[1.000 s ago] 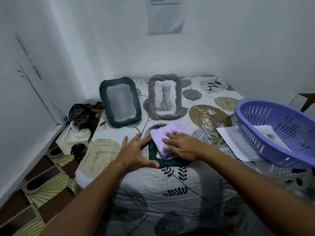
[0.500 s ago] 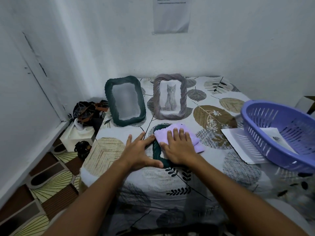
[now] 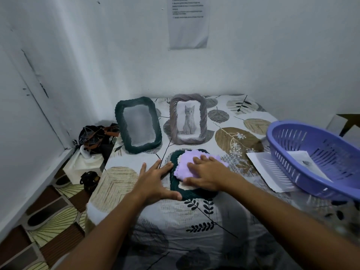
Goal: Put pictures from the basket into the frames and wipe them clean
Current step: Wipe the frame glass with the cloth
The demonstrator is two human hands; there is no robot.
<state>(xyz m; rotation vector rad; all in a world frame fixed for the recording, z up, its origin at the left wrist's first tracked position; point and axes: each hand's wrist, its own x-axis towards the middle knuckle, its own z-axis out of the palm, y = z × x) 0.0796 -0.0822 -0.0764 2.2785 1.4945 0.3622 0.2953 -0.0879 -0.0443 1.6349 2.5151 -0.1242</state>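
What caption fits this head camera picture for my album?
Right hand wipes the lying dark green frame with a purple cloth while the left hand steadies it.

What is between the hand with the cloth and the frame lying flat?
Only the purple cloth. The right hand presses it flat on the dark green frame lying on the bed, with nothing else visible between them. The left hand rests at the frame's left edge, steadying it.

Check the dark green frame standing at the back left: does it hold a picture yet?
Apparently empty. The dark green wavy-edged frame stands upright showing only a blank grey pane, while the grey frame beside it shows a cat picture.
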